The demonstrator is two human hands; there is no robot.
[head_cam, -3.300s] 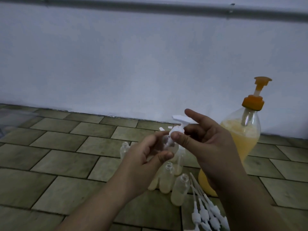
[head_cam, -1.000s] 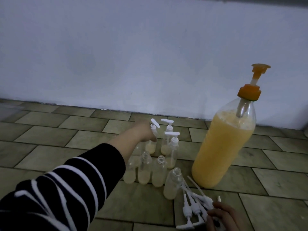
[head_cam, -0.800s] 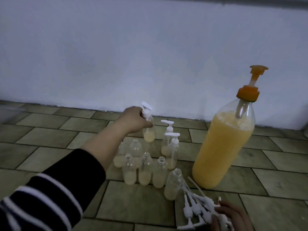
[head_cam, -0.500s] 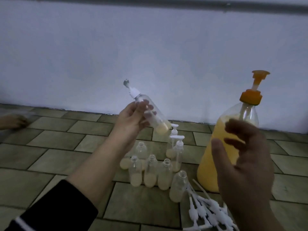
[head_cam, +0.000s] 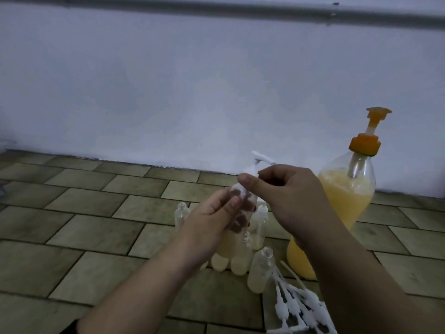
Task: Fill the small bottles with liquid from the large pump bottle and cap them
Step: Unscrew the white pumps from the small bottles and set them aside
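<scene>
Small bottles (head_cam: 226,261) partly behind the hands, loose pump caps (head_cam: 298,309) cut by the bottom edge

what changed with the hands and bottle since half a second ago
The right hand moved in from open air and now pinches the white pump cap of the small bottle, which the left hand brought from tilted to nearly upright. The large pump bottle stayed put.

Only one view, from the head, looking forward and down. Very near to the left hand (head_cam: 212,222) and the right hand (head_cam: 291,198), raised at centre. Beyond them, the tiled floor (head_cam: 96,213) and the pale wall (head_cam: 192,92), seen wide-angle, lines slightly bent.
</scene>
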